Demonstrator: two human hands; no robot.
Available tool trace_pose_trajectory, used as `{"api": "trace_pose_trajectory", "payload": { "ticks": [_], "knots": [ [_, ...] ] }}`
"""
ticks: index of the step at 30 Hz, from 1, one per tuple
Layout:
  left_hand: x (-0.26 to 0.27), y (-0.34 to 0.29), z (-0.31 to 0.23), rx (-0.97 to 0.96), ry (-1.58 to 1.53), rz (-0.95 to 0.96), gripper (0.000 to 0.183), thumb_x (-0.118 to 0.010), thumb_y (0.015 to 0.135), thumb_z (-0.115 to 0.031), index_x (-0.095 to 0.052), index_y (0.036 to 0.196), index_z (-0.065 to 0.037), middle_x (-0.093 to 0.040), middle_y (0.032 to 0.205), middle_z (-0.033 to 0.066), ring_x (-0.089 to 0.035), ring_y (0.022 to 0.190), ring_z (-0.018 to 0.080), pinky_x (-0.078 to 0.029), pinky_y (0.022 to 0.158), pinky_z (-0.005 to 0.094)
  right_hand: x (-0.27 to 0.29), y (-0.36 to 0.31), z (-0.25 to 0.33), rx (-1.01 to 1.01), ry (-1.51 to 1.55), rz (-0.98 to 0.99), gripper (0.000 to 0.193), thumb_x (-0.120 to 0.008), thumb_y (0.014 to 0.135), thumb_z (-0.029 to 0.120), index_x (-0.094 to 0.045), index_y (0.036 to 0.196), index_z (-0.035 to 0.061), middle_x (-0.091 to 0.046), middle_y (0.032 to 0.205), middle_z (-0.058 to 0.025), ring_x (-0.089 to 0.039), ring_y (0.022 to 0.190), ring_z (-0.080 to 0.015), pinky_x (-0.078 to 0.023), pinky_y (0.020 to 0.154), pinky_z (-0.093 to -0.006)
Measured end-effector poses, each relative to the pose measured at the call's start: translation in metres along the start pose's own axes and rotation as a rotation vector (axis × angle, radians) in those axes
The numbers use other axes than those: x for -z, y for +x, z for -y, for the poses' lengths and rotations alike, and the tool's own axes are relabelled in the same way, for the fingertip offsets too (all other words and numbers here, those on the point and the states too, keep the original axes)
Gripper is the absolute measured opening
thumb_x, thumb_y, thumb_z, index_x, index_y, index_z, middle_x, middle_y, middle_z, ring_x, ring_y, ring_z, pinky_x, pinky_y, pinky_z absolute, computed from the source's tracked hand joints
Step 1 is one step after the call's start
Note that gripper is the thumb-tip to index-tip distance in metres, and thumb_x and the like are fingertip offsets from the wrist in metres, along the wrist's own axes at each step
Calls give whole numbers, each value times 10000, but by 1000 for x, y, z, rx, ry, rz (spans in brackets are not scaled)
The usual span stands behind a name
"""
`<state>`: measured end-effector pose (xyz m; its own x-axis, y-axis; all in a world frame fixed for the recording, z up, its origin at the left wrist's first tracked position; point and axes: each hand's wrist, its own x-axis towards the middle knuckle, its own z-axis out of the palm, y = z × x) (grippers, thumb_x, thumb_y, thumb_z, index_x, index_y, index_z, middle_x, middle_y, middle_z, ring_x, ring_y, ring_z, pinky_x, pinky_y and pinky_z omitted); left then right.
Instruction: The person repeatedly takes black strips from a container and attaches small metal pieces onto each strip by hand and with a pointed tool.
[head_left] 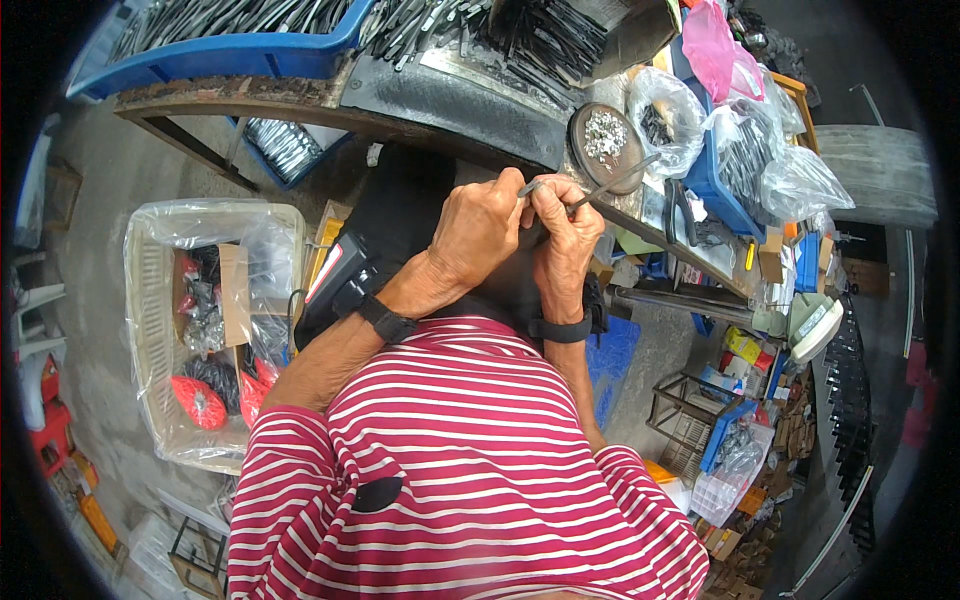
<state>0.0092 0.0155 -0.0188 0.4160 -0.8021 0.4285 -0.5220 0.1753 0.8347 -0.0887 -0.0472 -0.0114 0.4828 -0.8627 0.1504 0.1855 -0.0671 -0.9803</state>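
Both my hands are closed and meet just in front of the bench edge. My right hand (566,235) grips a thin dark rod (625,175), whose free end slants up to the right over the round dish. Between the fingertips of both hands shows a small grey piece (529,187); whether it belongs to the rod cannot be told. My left hand (475,228) pinches at this piece, its fingers largely hidden behind its own back. Beside them, the round brown dish (579,143) carries a heap of small silvery bits (604,133).
Slender black and silver metal parts (545,45) lie piled on the bench (450,105). A blue tray (215,70) stands far left. Right are clear plastic bags (808,185) and a blue bin (715,180). A plastic-lined cream crate (150,330) holds red packets at left.
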Motion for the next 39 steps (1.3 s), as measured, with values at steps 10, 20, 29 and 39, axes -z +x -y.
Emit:
{"api": "trace_pose_trajectory", "payload": {
  "ticks": [10, 20, 29, 39],
  "knots": [
    [0, -1, 5, -20, 166, 8, 97, -555, 764, -25, -459, 771, -11, -530, 607, 165, -560, 565, 318, -432, 469, 369, 1, -1, 4, -23, -132, 16, 103, -602, 788, 88, -590, 773, -13, -534, 695, -9, -452, 541, -62, -347, 477, -188],
    [2, -3, 8, -25, 175, 5, 101, -560, 761, -29, -462, 774, -14, -533, 614, 161, -561, 568, 316, -431, 468, 368, -1, -1, 7, -82, -193, 15, 92, -566, 800, 75, -594, 791, -12, -526, 640, 3, -449, 517, -54, -354, 461, -193],
    [1, -5, 10, -40, 247, 19, 115, -560, 754, -20, -449, 786, -21, -538, 635, 154, -561, 562, 309, -437, 466, 366, 0, -1, 8, -106, -187, 10, 93, -561, 798, 59, -588, 796, -30, -531, 664, -17, -463, 539, -72, -376, 471, -199],
    [4, -5, 10, -83, 306, 55, 108, -554, 750, -17, -460, 802, -19, -553, 661, 144, -567, 565, 300, -446, 462, 357, 2, -1, 8, -108, -250, 23, 117, -564, 797, 105, -593, 777, -6, -519, 623, 1, -455, 509, -63, -359, 461, -198]
  ]
}}
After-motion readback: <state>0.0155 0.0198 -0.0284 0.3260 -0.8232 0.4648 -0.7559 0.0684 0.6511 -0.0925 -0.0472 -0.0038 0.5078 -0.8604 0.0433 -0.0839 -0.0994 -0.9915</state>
